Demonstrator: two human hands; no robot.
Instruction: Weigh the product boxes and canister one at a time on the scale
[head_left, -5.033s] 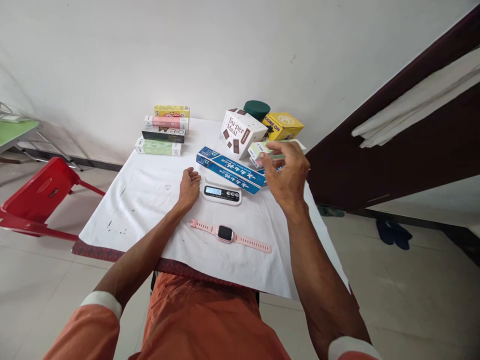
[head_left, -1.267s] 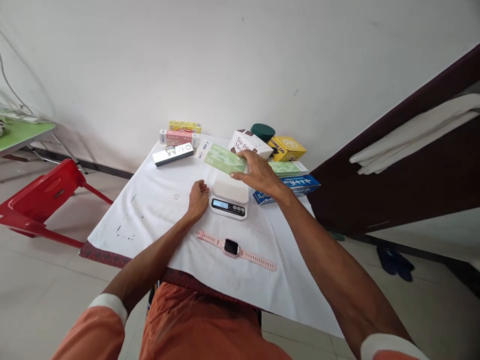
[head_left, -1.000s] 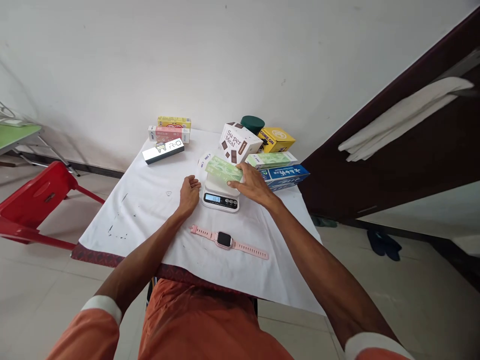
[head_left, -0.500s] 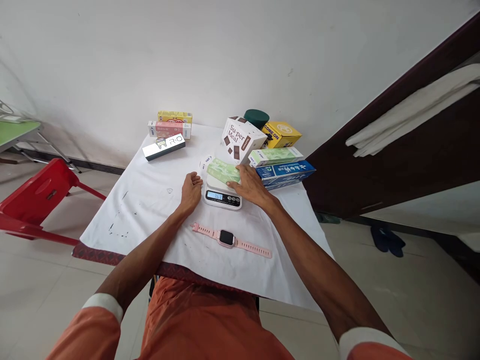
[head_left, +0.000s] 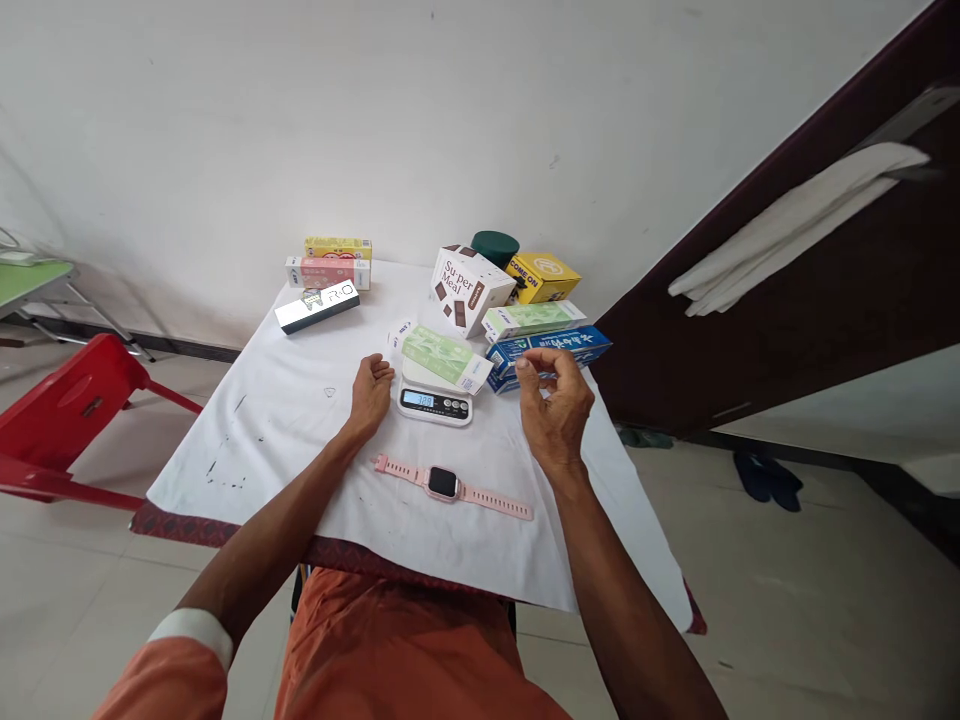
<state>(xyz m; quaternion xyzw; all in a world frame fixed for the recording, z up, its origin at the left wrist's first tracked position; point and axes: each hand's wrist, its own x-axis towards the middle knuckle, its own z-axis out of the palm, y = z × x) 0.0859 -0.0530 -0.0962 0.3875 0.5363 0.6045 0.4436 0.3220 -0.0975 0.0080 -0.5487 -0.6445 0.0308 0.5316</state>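
A white kitchen scale (head_left: 433, 405) with a lit display sits mid-table. Lying slantwise across its platform is a green and white carton (head_left: 442, 358), its ends reaching past both sides. My left hand (head_left: 371, 392) rests on the cloth just left of the scale, empty, fingers loosely curled. To the right of the carton, my right hand (head_left: 556, 405) is raised in front of the blue box, empty, with thumb and bent fingers apart. Nearer to me, a pink smartwatch (head_left: 442, 483) lies stretched out flat.
Behind the scale stand a Su-per Meal box (head_left: 469, 290), a dark green round lid (head_left: 495, 246) and a yellow box (head_left: 544, 277). Another green carton (head_left: 534, 318) is by a blue box (head_left: 585, 345). At left are a pink carton (head_left: 328, 272), yellow carton (head_left: 337, 245) and black-and-white box (head_left: 317, 307).
My right hand has let go of the green carton and moved right, away from the scale. The carton stays on the platform. The display digits have changed. My left hand keeps its place beside the scale.
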